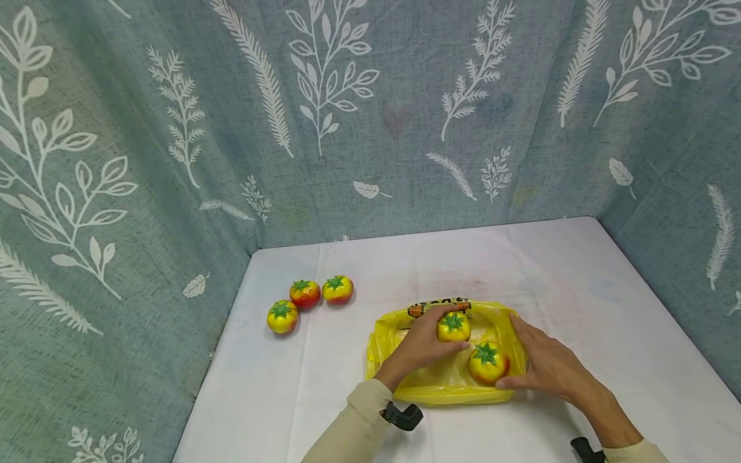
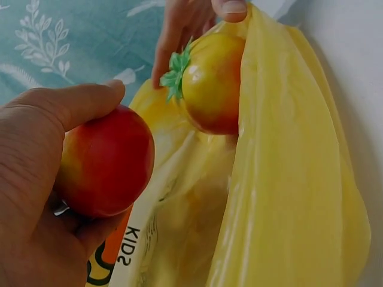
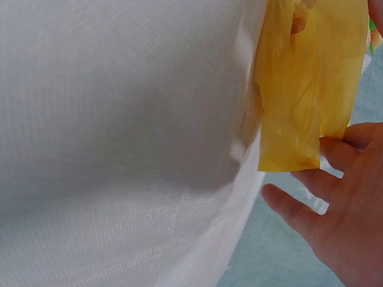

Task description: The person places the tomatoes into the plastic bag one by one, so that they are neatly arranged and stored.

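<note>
A yellow plastic bag (image 1: 440,393) lies spread on the table with its mouth facing up. My left hand (image 1: 421,344) grips a yellow-red toy tomato (image 1: 453,326) over the bag; in the left wrist view the thumb and fingers curl round that tomato (image 2: 106,161). A second tomato (image 1: 489,363) sits inside the bag at the right, also visible in the left wrist view as a tomato (image 2: 215,84) with a green leafy top. My right hand (image 1: 550,361) rests against the bag's right side, fingers spread; the right wrist view shows the hand (image 3: 341,203) touching the bag (image 3: 293,119).
Three more toy tomatoes, one at the front (image 1: 282,317), one in the middle (image 1: 304,294) and one at the right (image 1: 338,290), stand on the left part of the white-covered table (image 1: 255,399). A green leaf-patterned curtain (image 1: 405,161) hangs behind and at both sides.
</note>
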A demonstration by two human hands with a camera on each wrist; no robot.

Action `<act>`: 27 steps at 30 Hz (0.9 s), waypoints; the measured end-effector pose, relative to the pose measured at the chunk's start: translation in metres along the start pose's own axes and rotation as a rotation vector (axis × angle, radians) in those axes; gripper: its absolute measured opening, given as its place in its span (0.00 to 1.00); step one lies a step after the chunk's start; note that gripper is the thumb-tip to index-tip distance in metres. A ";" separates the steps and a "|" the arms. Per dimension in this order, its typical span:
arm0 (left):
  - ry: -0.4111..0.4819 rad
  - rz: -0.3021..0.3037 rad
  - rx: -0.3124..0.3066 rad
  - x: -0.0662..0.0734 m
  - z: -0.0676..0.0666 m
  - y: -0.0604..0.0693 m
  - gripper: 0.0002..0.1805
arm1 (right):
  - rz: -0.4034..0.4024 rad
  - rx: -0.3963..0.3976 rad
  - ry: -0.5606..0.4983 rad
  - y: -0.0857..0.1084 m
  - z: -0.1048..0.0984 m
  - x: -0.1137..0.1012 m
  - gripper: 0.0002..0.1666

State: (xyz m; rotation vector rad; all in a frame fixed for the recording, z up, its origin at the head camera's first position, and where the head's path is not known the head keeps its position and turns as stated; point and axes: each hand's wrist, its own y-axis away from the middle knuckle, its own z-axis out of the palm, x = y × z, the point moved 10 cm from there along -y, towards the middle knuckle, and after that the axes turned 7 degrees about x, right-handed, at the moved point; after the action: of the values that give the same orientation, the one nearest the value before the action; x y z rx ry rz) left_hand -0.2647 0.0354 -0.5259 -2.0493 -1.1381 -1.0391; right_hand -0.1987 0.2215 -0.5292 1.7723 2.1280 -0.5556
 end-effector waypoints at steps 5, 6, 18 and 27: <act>0.009 0.009 -0.006 0.004 0.004 -0.005 0.40 | -0.013 0.004 0.000 0.000 0.000 0.000 0.81; 0.004 0.009 -0.006 0.005 0.004 -0.005 0.40 | -0.018 0.007 0.000 0.000 0.000 -0.001 0.81; -0.060 0.007 -0.021 0.005 0.012 -0.013 0.40 | -0.034 0.014 -0.009 0.000 -0.001 0.001 0.80; -0.098 0.014 -0.037 0.010 0.020 -0.022 0.40 | -0.038 0.023 -0.020 0.000 -0.001 0.002 0.79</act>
State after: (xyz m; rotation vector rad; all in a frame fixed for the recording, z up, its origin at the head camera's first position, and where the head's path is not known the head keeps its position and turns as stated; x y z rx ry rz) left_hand -0.2734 0.0657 -0.5265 -2.1557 -1.1590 -0.9685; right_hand -0.1988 0.2239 -0.5291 1.7344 2.1546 -0.6078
